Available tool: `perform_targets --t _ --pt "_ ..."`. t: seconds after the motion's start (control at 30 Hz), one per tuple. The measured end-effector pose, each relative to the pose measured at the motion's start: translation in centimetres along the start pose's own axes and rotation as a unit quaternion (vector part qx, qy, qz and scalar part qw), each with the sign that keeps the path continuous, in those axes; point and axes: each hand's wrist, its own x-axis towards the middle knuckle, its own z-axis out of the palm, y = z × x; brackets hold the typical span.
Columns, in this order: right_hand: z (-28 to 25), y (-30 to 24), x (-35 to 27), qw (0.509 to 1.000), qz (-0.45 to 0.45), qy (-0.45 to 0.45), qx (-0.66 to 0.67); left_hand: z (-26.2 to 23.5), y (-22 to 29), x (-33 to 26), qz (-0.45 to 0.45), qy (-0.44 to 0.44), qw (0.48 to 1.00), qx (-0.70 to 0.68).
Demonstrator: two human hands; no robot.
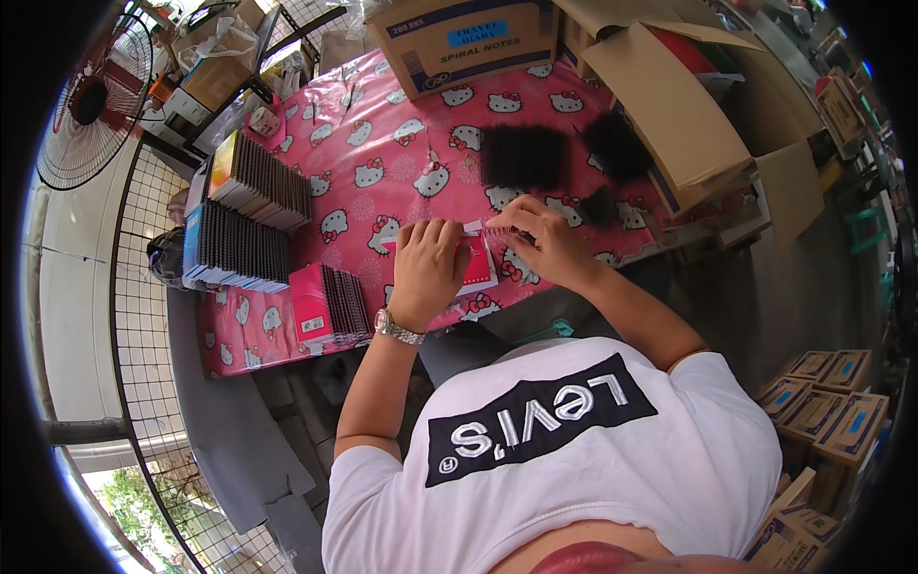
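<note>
A small notebook with a red and white cover [478, 271] lies on the pink table in front of me, partly hidden by my hands. My left hand [427, 266], with a watch on its wrist, presses over its left part, fingers together and curled on it. At the notebook's top right edge, my right hand [547, 245] pinches the end of a thin spiral binding coil [497, 231]. Just beyond are a dark pile of what look like black coils [524, 157], a second dark pile [615, 145] and a smaller dark clump [600, 206].
Stacks of spiral notebooks [236, 245] stand at the left, with a pink-covered stack [329, 301] nearer me. A closed carton [464, 48] sits at the back, an open carton [679, 105] at the right. A fan [91, 103] stands far left; more cartons [822, 407] are lower right.
</note>
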Motion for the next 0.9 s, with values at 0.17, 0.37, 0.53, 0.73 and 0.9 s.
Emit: perform_targets --t 0.17,0.37,0.53,0.73,0.9 --pt "-0.3 0.7 -0.3 0.999 0.015 -0.034 0.015 0.0 0.1 0.0 0.012 0.002 1.000 -0.027" --pt "-1.1 0.9 -0.2 0.998 -0.014 -0.046 0.047 0.5 0.8 0.2 0.015 0.012 0.999 -0.025" --pt "-0.7 0.2 -1.2 0.994 0.030 -0.072 0.077 0.3 1.3 -0.1 0.005 0.016 1.000 -0.025" --pt "-0.2 -0.9 -1.1 0.998 -0.029 -0.028 -0.050 0.8 1.7 -0.2 0.021 0.044 0.999 -0.020" --pt "-1.3 -2.0 -0.7 0.996 0.040 -0.073 -0.024 0.7 2.0 -0.4 0.046 0.008 0.999 -0.021"
